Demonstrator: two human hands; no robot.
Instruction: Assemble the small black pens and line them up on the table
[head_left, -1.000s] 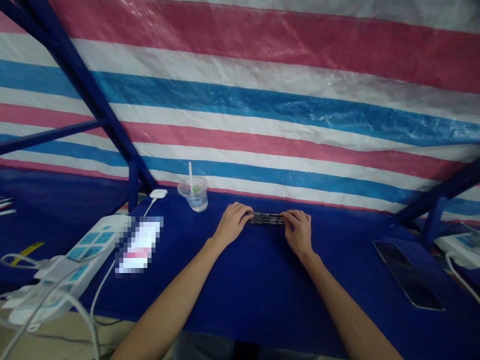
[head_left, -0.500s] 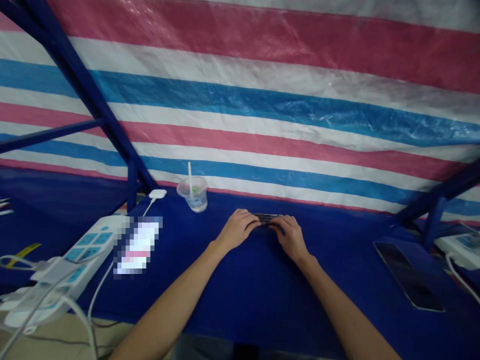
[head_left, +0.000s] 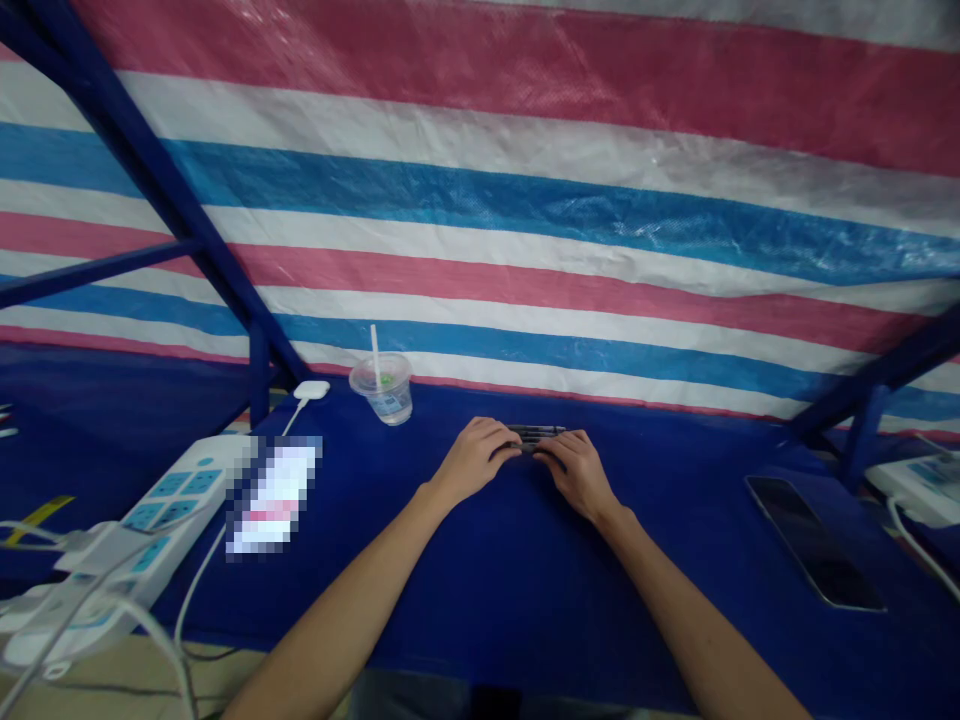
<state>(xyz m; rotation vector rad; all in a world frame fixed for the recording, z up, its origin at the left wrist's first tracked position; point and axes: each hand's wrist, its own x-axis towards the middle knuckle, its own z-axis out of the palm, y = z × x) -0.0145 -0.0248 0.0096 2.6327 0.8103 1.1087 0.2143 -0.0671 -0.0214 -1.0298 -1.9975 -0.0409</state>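
Pens (head_left: pixel 538 433), slim and dark, lie side by side towards the far edge of the blue table (head_left: pixel 487 600), between two hands. Their long axis runs left to right, roughly along that edge; which way the tips point cannot be told, as fingers cover much of them. At the near left lies a white power strip (head_left: pixel 217 450) with blue socket panels; on the right, a dark-screened smartphone (head_left: pixel 816 542) lies aslant, its far end turned left. Farther in, the left hand (head_left: pixel 474 458) curls its fingers narrowly on the pens' left end, and the right hand (head_left: pixel 579 470) holds the right end likewise. Left of the left hand and farther stands a clear plastic cup (head_left: pixel 391 402) with a white straw (head_left: pixel 375 348). Behind hangs a striped tarpaulin (head_left: pixel 525 220).
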